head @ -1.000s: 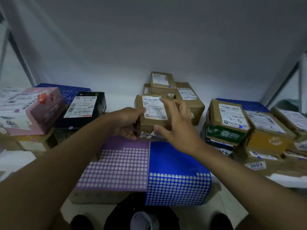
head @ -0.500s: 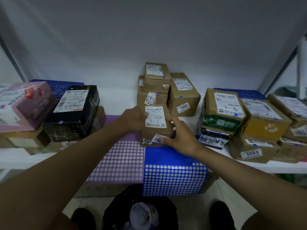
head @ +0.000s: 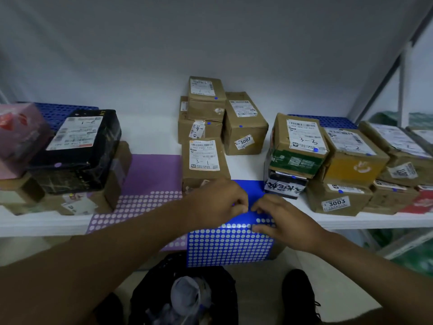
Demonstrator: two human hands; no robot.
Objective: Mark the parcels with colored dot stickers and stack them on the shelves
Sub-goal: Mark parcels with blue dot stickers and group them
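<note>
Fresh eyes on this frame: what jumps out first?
Both hands, left hand and right hand, meet over the blue sticker sheet at the shelf's front edge, fingers apparently picking at a dot. Just behind stands the parcel marked 3-1, with the purple sticker sheet to its left.

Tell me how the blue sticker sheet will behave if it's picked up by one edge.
The blue sticker sheet is probably floppy: its front already droops over the shelf edge. It looks thin and likely light. Its glossy face may be slippery, so both hands may help.
</note>
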